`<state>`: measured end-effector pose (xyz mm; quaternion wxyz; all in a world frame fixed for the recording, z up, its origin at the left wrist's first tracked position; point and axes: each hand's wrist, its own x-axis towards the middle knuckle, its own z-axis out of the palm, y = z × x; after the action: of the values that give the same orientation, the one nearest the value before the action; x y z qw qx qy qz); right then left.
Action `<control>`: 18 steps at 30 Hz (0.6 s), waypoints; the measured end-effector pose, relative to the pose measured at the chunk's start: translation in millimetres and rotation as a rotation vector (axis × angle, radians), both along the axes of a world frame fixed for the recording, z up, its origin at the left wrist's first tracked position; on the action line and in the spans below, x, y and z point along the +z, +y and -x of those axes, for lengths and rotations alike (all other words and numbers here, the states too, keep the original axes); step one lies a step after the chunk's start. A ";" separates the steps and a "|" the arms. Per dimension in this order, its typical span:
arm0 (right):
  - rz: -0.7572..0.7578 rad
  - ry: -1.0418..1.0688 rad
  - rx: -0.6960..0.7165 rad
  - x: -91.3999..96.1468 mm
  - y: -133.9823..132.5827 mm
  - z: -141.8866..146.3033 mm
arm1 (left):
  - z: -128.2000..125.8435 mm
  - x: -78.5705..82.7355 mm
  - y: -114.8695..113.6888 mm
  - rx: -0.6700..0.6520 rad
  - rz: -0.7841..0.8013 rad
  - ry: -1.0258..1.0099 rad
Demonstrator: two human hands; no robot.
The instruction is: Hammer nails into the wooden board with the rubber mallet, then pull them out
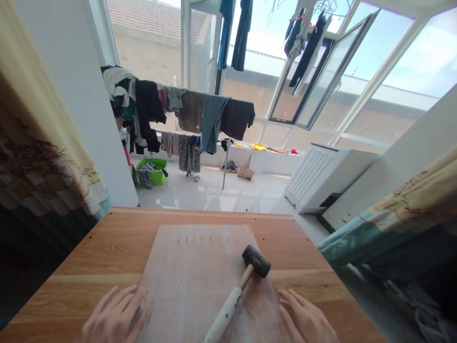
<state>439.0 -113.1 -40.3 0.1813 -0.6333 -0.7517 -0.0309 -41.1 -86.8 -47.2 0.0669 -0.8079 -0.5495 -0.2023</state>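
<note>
A pale wooden board [193, 286] lies flat on the wooden table. Several nails [202, 238] stand in a row near its far edge. On the board's right part rests a rubber mallet [256, 261], its black head toward the far right and its whitish handle slanting down to the near edge. My left hand [116, 314] lies at the board's left edge, fingers stretched out, thumb near the board. At the right edge is my right hand [303, 317], fingers extended and touching or close to the board's side. Neither hand holds the mallet.
The wooden table [82, 267] has small dark marks near its far edge. Beyond it stand a drying rack with clothes [193, 112], a green basket [157, 174] and a white cabinet [314, 171]. Curtains [46, 119] hang at both sides.
</note>
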 end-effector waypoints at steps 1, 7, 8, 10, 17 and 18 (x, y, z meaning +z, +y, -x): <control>-0.002 0.043 -0.050 12.9 8.5 2.1 | -6.7 11.5 8.8 0.018 0.052 -0.027; -0.016 0.279 -0.038 122.2 80.6 50.9 | -56.7 80.1 95.0 -0.050 0.202 -0.261; -0.002 0.296 -0.004 137.6 91.7 61.8 | -63.1 86.8 109.1 -0.073 0.218 -0.308; 0.034 0.355 0.066 158.0 110.2 80.5 | -72.4 94.9 131.8 -0.129 0.276 -0.416; 0.121 0.512 0.085 133.8 148.4 111.5 | -72.7 88.5 156.5 -0.184 0.433 -0.506; 0.164 0.509 0.103 126.8 152.1 114.2 | -71.7 85.4 156.7 -0.162 0.434 -0.492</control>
<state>324.8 39.0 86.4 0.3140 -0.5940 -0.7132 0.1996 30.6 69.9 38.1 -0.2575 -0.7713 -0.5135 -0.2740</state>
